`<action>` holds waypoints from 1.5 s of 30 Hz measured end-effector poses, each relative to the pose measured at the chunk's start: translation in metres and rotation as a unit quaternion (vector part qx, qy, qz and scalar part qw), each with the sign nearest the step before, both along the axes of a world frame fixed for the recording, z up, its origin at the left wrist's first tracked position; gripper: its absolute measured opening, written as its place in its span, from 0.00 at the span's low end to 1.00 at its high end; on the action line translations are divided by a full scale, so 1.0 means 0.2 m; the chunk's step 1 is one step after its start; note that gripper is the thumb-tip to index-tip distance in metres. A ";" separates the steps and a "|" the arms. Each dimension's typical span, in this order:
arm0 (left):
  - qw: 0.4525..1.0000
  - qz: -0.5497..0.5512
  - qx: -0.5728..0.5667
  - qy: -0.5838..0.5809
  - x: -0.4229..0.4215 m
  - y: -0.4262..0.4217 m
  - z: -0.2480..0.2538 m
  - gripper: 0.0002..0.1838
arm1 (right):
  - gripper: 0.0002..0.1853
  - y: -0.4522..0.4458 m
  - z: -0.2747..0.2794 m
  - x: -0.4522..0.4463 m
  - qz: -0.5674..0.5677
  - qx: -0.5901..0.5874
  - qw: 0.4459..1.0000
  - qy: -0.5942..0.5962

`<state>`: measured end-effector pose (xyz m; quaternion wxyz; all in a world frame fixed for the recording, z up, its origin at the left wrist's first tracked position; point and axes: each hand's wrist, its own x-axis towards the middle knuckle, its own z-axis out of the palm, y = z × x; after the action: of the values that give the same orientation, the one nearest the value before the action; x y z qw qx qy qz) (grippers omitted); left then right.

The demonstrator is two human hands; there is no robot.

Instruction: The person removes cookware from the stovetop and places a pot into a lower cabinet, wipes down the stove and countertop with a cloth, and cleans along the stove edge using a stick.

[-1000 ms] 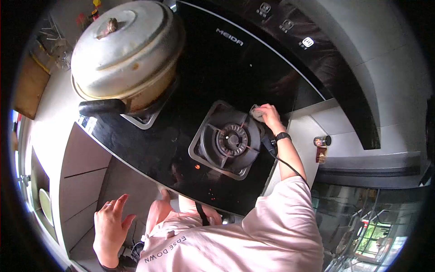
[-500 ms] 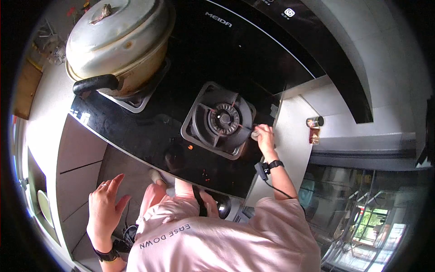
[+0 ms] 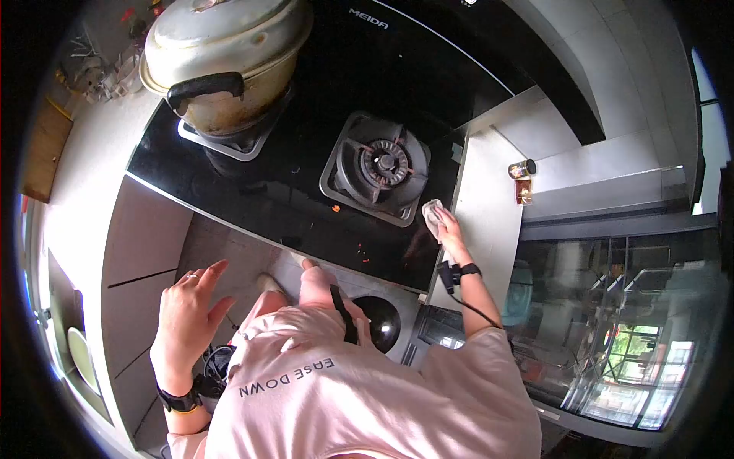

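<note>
My right hand [image 3: 449, 229] is closed on a pale, crumpled cloth [image 3: 433, 217] at the right edge of the black glass cooktop [image 3: 290, 180]. Just left of that cloth is the gas burner [image 3: 384, 162] with its metal grate and square tray. Small orange and red bits lie on the glass in front of the burner. My left hand [image 3: 187, 314] hangs in the air beside my body, before the cabinets, fingers apart and holding nothing, with a ring on one finger.
A large lidded pot [image 3: 229, 57] with a black handle stands on the left burner. On the white counter [image 3: 489, 183] at the right are a small dark-lidded jar [image 3: 522, 169] and a small packet [image 3: 523, 191]. A round black pan [image 3: 380, 321] sits low, below the cooktop edge.
My right hand has moved with the cloth from the burner's upper right down along the cooktop's right side. The camera view has shifted. My left hand stays raised and apart from everything.
</note>
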<state>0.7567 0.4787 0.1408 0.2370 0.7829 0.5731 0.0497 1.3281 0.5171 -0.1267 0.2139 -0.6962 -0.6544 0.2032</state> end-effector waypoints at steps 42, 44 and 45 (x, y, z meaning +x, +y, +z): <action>0.992 0.099 0.028 -0.074 -0.38 -0.34 -0.18 0.24 | 0.16 0.12 0.05 -1.52 -0.181 -0.111 0.972 -0.104; 0.991 0.100 0.017 -0.085 -0.38 -0.34 -0.18 0.24 | 0.17 0.17 0.08 -1.61 -0.181 -0.094 0.976 -0.070; 0.991 0.098 0.026 -0.089 -0.38 -0.34 -0.18 0.24 | 0.19 0.21 0.09 -1.64 -0.165 -0.086 0.981 -0.059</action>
<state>0.6802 0.4100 0.1044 0.2609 0.7211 0.6224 0.1568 1.0001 0.5584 -0.1094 0.1453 -0.8212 -0.5219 0.1792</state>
